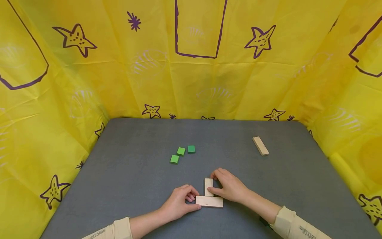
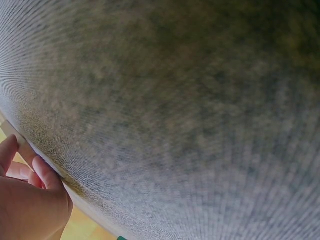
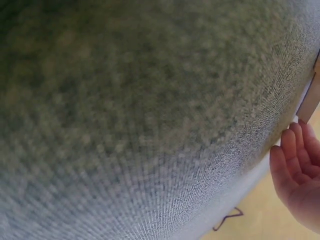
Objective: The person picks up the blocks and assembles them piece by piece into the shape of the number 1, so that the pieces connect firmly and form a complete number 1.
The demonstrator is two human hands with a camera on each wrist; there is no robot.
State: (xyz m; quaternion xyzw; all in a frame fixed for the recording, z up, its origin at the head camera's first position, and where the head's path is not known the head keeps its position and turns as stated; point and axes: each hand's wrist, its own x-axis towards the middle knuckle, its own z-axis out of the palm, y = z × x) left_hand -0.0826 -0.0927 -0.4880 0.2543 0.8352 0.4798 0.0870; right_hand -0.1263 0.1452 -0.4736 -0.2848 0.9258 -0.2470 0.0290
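The left hand [image 1: 180, 201] is pinching a flat wooden plank [image 1: 210, 201], the right hand [image 1: 231, 188] gripping an oblong block [image 1: 208, 183] at twelve o'clock; creased yellow cloth [image 1: 185, 83] is enclosing the grey surface [image 1: 134, 182].

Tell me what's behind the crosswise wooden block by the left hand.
A second wooden block, the right hand holding it. Any part under the crosswise block is covered.

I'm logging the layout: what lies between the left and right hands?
In the head view, a crosswise block and, beyond it, a lengthwise block lie between the left hand and the right hand.
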